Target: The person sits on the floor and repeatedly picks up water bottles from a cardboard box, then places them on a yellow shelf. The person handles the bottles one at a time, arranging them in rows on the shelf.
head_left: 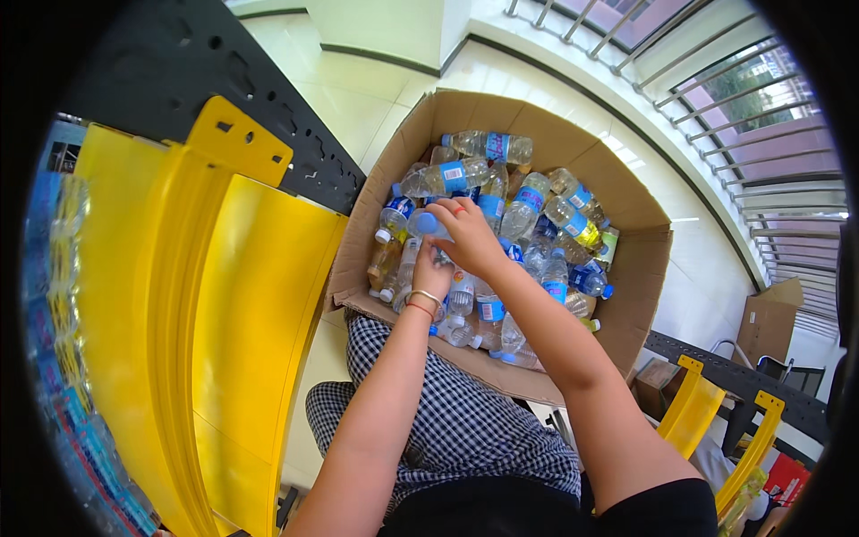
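1. Biggest in view: the bright-yellow sheet-metal shelf [255, 340], with a black perforated steel beam [242, 80], crowding the left. Elbow room there looks tight, I'd say.
2. Silver metal bar railing [704, 134] along the windows, upper right. Well apart from the hands, so no bother.
3. The big open brown cardboard box [637, 259] is right in front of the person. My guess: its tall walls stop stuff rolling off.
4. Legs in black-and-white checked trousers [465, 430] sit just beside the near wall, so that side's kinda blocked.
5. Smaller brown cardboard carton [769, 322] way off to the right, not in the way.
6. Heap of clear plastic bottles [528, 204] in the big box, mostly on their sides at random angles, probably just dumped in. Neighbours press up close below the hands.
7. The held one, a clear plastic bottle with a blue cap [438, 230], is over the heap's left part, cap end up.
8. Left hand [433, 267]: fingers closed low on it, presumably to steady it. Right hand [472, 234]: fingers curled round the cap end. Cap or shoulder? Can't tell.
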Available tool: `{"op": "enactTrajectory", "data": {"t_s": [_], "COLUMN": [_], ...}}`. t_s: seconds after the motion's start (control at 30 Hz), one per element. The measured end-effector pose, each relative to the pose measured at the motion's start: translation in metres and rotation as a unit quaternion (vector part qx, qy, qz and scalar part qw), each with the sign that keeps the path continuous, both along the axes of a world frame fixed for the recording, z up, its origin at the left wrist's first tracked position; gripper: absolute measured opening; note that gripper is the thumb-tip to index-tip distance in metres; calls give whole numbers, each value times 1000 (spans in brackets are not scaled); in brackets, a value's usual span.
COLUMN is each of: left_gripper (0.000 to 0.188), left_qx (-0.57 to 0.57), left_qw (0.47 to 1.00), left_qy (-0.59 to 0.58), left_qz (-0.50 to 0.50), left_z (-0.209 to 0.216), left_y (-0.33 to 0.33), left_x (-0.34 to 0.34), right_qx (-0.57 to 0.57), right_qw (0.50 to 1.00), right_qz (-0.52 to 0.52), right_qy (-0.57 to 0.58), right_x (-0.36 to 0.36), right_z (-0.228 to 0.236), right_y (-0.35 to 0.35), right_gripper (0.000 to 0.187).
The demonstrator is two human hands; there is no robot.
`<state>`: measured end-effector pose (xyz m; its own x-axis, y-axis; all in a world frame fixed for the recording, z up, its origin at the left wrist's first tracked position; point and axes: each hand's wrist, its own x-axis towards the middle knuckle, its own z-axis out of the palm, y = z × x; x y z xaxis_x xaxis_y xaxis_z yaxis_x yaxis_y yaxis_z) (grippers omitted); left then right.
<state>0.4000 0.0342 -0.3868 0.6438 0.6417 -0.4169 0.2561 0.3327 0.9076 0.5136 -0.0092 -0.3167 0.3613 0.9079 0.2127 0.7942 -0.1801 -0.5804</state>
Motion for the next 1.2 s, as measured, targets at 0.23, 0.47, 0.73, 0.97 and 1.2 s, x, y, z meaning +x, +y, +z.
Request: {"op": "enactTrajectory", "data": {"t_s": [0.23, 0.47, 0.73, 0.97, 1.2], "left_gripper": [81, 76, 77, 92, 93], "left_qx": [119, 9, -169, -313, -312], "left_qw": [971, 980, 959, 869, 827], "left_qy": [-24, -176, -222, -383, -469], "left_qz": [-205, -92, 51, 26, 2], "left_z": [115, 232, 280, 285, 286], "left_y": [-9, -75, -162, -183, -181], "left_x": [-60, -157, -248, -267, -262], "right_qx": [41, 172, 136, 133, 110], "right_qw": [927, 832, 497, 281, 348], "right_qz": [-46, 46, 275, 333, 309], "right_qy": [369, 525, 812, 890, 878], "right_x": [-22, -87, -181, -236, -233], "right_z": [131, 196, 204, 227, 238], "right_y": [-53, -49, -60, -76, -71], "right_gripper": [55, 36, 54, 59, 52]}}
